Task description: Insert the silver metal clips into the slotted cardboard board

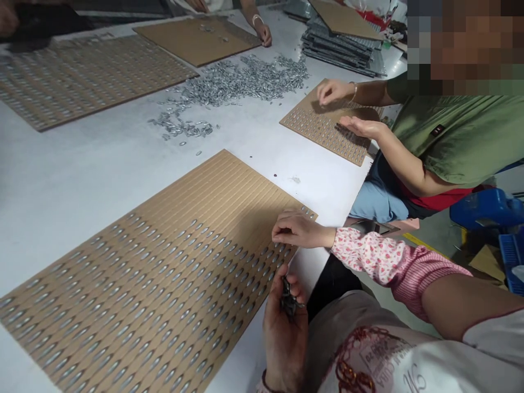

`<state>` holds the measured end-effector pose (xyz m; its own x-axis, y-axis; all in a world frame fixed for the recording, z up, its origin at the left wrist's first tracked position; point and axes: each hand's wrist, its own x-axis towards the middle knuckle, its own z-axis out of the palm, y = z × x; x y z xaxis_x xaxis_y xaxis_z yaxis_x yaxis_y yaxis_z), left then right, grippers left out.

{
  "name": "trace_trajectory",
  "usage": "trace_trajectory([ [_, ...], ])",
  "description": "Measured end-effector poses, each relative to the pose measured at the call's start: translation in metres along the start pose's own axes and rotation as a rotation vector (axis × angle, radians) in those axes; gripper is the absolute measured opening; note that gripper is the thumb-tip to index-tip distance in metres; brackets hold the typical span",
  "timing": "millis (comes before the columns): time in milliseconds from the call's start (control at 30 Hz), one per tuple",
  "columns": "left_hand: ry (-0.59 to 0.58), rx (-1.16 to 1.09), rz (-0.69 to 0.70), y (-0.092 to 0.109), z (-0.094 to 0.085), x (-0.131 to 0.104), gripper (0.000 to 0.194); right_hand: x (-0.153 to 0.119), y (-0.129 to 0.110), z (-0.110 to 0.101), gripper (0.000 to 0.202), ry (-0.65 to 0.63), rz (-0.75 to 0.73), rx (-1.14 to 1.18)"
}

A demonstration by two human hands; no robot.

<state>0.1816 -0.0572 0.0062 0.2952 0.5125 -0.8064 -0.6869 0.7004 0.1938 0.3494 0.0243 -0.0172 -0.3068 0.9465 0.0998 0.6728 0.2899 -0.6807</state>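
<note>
My left hand (pixel 286 333) is turned palm up beside the near edge of a brown slotted board (pixel 229 191), its fingers curled around a small pile of silvery metal pieces (pixel 290 297). Above the board's right corner, my right hand (pixel 297 229) has thumb and fingertips pinched together; what they hold, if anything, is hidden. Rows of spindle-shaped metal pieces (pixel 186 314) lie in the slots over the lower left part of the board and along its right edge. Bare slots show in the upper middle part.
Loose metal pieces (pixel 245 79) are heaped on the white table (pixel 102 158). At right, a person in green has both hands over a smaller board (pixel 303 117). Two more boards (pixel 172 41) lie at the back, with another person's hand (pixel 265 34). Stacked trays (pixel 339 49) stand behind.
</note>
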Motion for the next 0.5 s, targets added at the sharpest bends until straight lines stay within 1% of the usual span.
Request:
trace_trajectory([
  [133,-0.074,0.014,-0.004,-0.001,-0.005,-0.001,0.009,0.004,0.001,0.011,0.025,0.011,0.039,-0.106],
  [300,-0.094,-0.02,-0.063,-0.003,-0.01,0.001,0.005,0.003,-0.007,0.015,0.025,0.043,0.096,-0.202],
  [367,-0.112,-0.001,-0.026,-0.004,-0.01,0.001,0.009,0.004,-0.006,0.016,0.024,0.058,0.109,-0.238],
  [433,-0.137,0.025,0.026,-0.005,-0.01,0.002,0.017,0.004,-0.003,0.016,0.025,0.065,0.102,-0.252],
  [500,-0.138,0.039,0.057,-0.005,-0.01,0.003,0.023,0.004,-0.001,0.013,0.025,0.077,0.068,-0.211],
])
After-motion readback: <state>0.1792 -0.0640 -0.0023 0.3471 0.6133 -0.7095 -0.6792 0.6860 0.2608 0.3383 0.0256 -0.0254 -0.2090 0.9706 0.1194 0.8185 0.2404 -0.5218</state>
